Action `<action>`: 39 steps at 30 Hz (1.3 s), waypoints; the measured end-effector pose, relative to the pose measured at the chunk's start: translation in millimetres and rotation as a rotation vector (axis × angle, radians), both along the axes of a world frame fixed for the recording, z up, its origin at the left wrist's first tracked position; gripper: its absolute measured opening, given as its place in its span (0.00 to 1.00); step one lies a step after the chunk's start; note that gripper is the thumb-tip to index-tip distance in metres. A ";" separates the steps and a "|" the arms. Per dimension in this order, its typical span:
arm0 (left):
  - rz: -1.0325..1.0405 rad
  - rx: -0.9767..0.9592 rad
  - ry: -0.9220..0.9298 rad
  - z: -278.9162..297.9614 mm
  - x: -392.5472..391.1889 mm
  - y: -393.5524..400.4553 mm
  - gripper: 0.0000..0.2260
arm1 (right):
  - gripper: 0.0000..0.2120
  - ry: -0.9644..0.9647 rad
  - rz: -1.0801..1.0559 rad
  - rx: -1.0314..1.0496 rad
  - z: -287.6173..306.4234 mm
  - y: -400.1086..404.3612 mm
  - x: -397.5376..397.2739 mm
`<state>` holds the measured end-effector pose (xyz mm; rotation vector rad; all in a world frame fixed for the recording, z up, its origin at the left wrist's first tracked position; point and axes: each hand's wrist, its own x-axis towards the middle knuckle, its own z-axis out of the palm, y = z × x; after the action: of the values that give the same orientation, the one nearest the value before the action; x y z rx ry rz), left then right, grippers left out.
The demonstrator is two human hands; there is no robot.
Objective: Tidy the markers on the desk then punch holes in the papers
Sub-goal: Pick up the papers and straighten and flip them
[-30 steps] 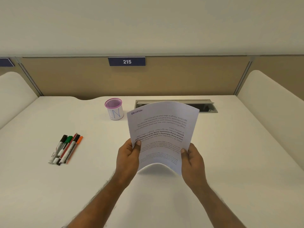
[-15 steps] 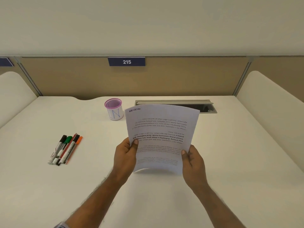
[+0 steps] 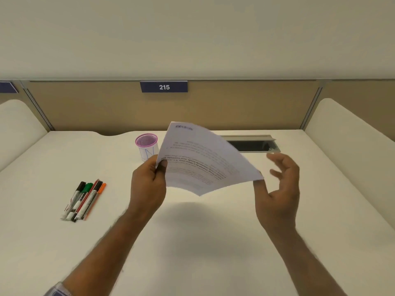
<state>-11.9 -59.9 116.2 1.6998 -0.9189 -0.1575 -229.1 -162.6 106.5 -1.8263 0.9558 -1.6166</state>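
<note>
Both forearms are stretched forward. The left hand (image 3: 147, 184) is raised, thumb pinched against curled fingers on the papers (image 3: 205, 161); the right hand (image 3: 277, 189) is held open beside them, fingers spread and loosely bent

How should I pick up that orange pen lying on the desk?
Pinch the orange pen around the middle of its thin barrel, coming from above and from its right side. It lies flat on the desk at the right edge of the bunch of markers, so that side is free while the left is crowded. The open right hand is empty, though it's farther away.
</note>
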 end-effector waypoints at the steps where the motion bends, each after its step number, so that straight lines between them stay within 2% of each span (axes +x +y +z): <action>1: 0.007 0.024 -0.054 3.2 1.4 -0.5 0.14 | 0.22 0.005 -0.006 -0.061 7.5 0.9 0.2; 5: 0.011 0.146 -0.284 15.2 2.4 -3.5 0.13 | 0.22 0.024 0.062 -0.154 30.3 9.6 3.0; 8: 0.006 0.249 -0.429 23.5 -1.4 -4.6 0.12 | 0.26 0.081 0.124 -0.152 38.3 16.1 4.5; 13: -0.097 0.315 -0.521 34.2 -15.3 -1.6 0.11 | 0.33 0.409 0.162 0.042 28.7 15.1 10.0; 15: -0.128 0.354 -0.543 36.5 -21.3 -1.2 0.10 | 0.29 0.465 0.221 0.109 19.6 13.6 12.6; 21: -0.133 0.398 -0.575 36.6 -23.1 -1.4 0.10 | 0.10 0.327 0.304 0.239 12.3 14.6 9.9; 24: -0.143 0.291 -0.601 36.4 -22.0 0.1 0.13 | 0.08 0.249 0.312 0.310 12.6 15.4 8.9; 27: -0.125 0.125 -0.675 39.0 -19.7 4.0 0.07 | 0.07 0.170 0.343 0.376 12.1 12.2 4.7; 29: -0.086 0.042 -0.696 39.4 -16.1 7.1 0.11 | 0.07 0.137 0.361 0.422 11.4 9.8 0.6; 36: 0.166 -0.162 -0.508 27.1 5.3 25.4 0.23 | 0.09 -0.027 0.349 0.538 12.6 4.3 -9.3; 39: 0.183 -0.177 -0.370 15.6 19.8 33.3 0.29 | 0.10 -0.027 0.360 0.550 13.2 2.2 -15.0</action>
<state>7.9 -26.6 131.8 1.6646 -1.0069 0.3623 -244.0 -160.4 119.7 -1.4813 0.8857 -1.0299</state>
